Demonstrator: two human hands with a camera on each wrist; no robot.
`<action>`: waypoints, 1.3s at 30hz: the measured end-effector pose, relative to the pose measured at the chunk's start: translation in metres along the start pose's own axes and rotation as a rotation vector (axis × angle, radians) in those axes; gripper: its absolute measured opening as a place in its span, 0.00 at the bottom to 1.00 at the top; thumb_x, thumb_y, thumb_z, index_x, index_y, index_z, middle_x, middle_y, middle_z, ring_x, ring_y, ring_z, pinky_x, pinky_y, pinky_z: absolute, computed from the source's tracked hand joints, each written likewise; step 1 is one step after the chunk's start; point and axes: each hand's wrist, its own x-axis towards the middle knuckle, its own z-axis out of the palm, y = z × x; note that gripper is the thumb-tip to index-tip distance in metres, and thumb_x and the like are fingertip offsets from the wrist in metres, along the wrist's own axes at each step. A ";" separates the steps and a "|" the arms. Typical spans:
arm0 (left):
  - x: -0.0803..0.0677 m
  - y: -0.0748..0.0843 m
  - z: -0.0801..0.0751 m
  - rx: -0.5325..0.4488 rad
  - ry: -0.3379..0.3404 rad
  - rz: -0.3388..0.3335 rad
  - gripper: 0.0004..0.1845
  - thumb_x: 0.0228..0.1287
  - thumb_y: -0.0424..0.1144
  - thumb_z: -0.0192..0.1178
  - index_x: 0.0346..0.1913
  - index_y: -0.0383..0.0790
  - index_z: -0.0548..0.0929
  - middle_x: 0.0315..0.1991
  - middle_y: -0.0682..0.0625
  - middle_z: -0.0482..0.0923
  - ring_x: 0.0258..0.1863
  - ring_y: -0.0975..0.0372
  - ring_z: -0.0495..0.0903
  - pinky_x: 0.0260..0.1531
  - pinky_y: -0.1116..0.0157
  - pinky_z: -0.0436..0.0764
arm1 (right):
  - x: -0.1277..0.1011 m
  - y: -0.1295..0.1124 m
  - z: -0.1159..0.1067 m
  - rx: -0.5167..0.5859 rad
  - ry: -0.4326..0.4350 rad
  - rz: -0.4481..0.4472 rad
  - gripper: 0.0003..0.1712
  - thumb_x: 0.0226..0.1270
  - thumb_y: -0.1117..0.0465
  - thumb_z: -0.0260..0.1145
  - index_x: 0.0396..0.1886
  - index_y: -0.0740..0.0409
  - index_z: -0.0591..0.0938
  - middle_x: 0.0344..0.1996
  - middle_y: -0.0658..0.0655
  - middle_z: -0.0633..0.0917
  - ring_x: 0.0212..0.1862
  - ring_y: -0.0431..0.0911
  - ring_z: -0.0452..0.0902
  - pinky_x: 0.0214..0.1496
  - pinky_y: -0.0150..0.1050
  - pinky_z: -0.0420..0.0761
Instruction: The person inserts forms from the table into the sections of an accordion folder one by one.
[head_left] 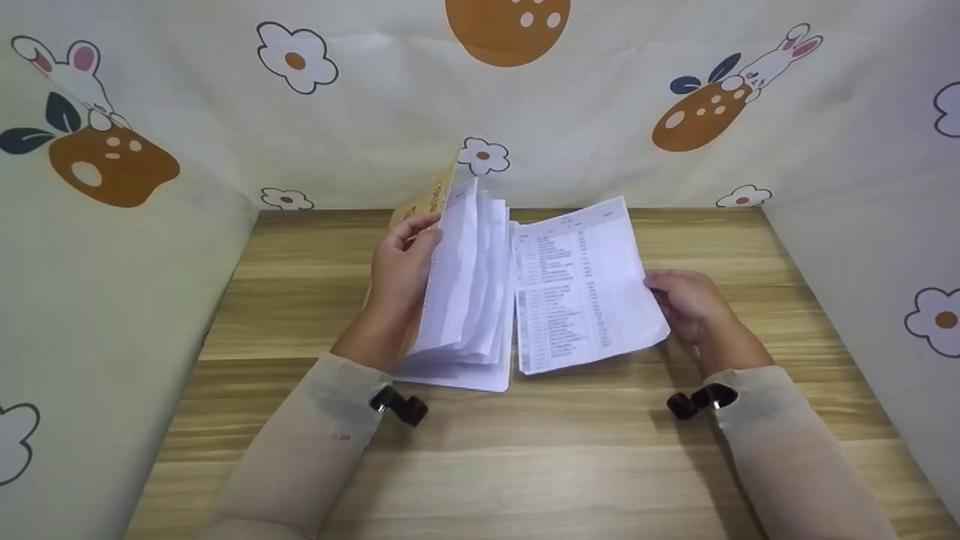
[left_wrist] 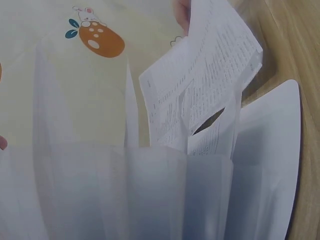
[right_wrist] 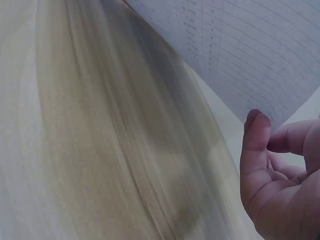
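My left hand [head_left: 405,274] grips a booklet with a yellow-orange cover [head_left: 427,201], thumb on the page side and fingers on the cover side. The booklet stands partly open, its white pages [head_left: 480,285] fanned out above a flat bottom leaf. Just right of these pages, a printed sheet [head_left: 585,292] with rows and columns is raised at a slant. My right hand [head_left: 694,304] pinches this sheet at its right edge; in the right wrist view, thumb and forefinger hold its corner [right_wrist: 255,85]. Whether the sheet is loose or joined to the booklet, I cannot tell.
Below lies a wood-grain table [head_left: 562,465]. Pale cloth walls [head_left: 360,127] printed with flowers, rabbits and orange fruit enclose it at the back and both sides. A black wrist clip [head_left: 399,406] sits at the left cuff and another [head_left: 701,402] at the right.
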 end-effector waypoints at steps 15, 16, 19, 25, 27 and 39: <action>0.002 -0.003 0.001 0.033 0.014 0.023 0.14 0.72 0.42 0.62 0.56 0.49 0.90 0.57 0.46 0.81 0.57 0.45 0.83 0.56 0.51 0.85 | -0.006 -0.006 0.004 0.028 0.021 -0.012 0.21 0.83 0.64 0.57 0.68 0.69 0.77 0.35 0.48 0.92 0.40 0.41 0.89 0.45 0.37 0.89; 0.002 -0.003 0.001 0.033 0.014 0.024 0.14 0.72 0.42 0.62 0.56 0.50 0.90 0.56 0.46 0.82 0.57 0.45 0.83 0.56 0.50 0.85 | -0.006 -0.006 0.005 0.030 0.014 -0.010 0.22 0.83 0.64 0.57 0.69 0.70 0.76 0.35 0.48 0.92 0.41 0.41 0.89 0.46 0.37 0.89; 0.002 -0.003 0.001 0.034 0.015 0.034 0.14 0.72 0.42 0.62 0.56 0.49 0.90 0.55 0.47 0.82 0.56 0.45 0.83 0.55 0.51 0.86 | -0.005 -0.005 0.008 0.045 -0.005 -0.011 0.24 0.84 0.64 0.55 0.72 0.72 0.73 0.37 0.49 0.92 0.43 0.41 0.89 0.48 0.37 0.89; 0.003 -0.003 0.000 0.042 0.017 0.071 0.14 0.72 0.41 0.63 0.56 0.48 0.90 0.54 0.48 0.83 0.54 0.45 0.83 0.53 0.53 0.85 | -0.006 -0.003 0.017 0.063 -0.006 -0.032 0.27 0.83 0.67 0.54 0.75 0.76 0.68 0.37 0.49 0.92 0.43 0.39 0.89 0.50 0.35 0.89; 0.003 -0.003 0.000 0.044 0.017 0.069 0.14 0.72 0.41 0.63 0.56 0.48 0.90 0.55 0.49 0.83 0.54 0.45 0.83 0.53 0.53 0.86 | -0.007 -0.002 0.019 0.066 0.002 -0.033 0.26 0.83 0.67 0.56 0.74 0.76 0.69 0.38 0.50 0.92 0.43 0.40 0.89 0.51 0.35 0.89; 0.002 -0.002 0.000 0.057 0.020 0.046 0.15 0.72 0.44 0.63 0.57 0.51 0.90 0.56 0.48 0.82 0.54 0.47 0.84 0.54 0.53 0.86 | -0.017 -0.003 0.022 0.057 0.013 -0.040 0.21 0.82 0.66 0.58 0.68 0.71 0.74 0.38 0.50 0.91 0.43 0.40 0.88 0.51 0.35 0.89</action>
